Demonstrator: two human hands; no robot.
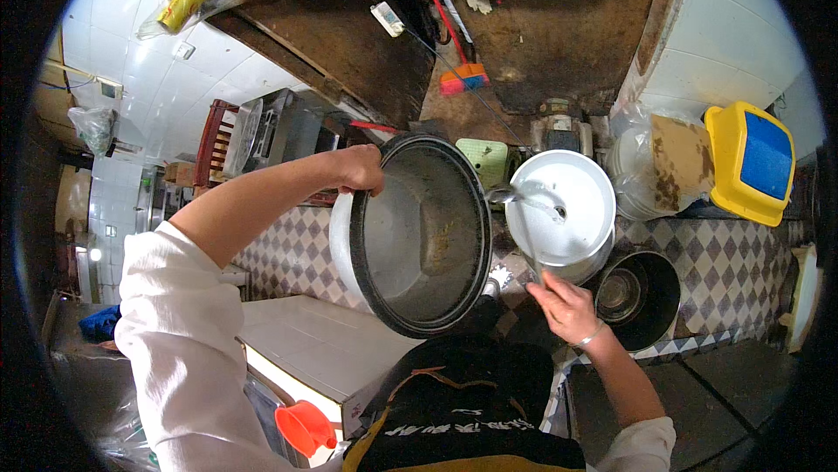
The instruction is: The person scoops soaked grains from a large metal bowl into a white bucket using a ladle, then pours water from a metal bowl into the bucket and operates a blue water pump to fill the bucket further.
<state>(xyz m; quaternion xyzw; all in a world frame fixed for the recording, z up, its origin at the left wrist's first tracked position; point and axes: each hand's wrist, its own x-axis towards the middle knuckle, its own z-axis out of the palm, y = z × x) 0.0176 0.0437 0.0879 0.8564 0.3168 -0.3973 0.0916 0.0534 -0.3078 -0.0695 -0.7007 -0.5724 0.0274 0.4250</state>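
Observation:
My left hand (362,170) grips the black rim of a large, deep metal pot (399,236), which is tipped on its side towards the right. Some yellowish bits lie on the pot's inner wall. In my right hand (566,310) is the handle of a metal ladle (503,194). The ladle's bowl hangs between the pot and a white round hopper (543,243) with a hole at its centre. A clear stream runs from the ladle into the hopper. A motor (558,128) adjoins the hopper on its far side.
Right of the hopper, a dark, deep pot (638,298) stands on the checkered floor. Beyond are stacked buckets under cardboard (681,161) and a yellow bin lid with a blue flap (753,161). An orange funnel (304,426) and a white-topped box (314,334) are at lower left.

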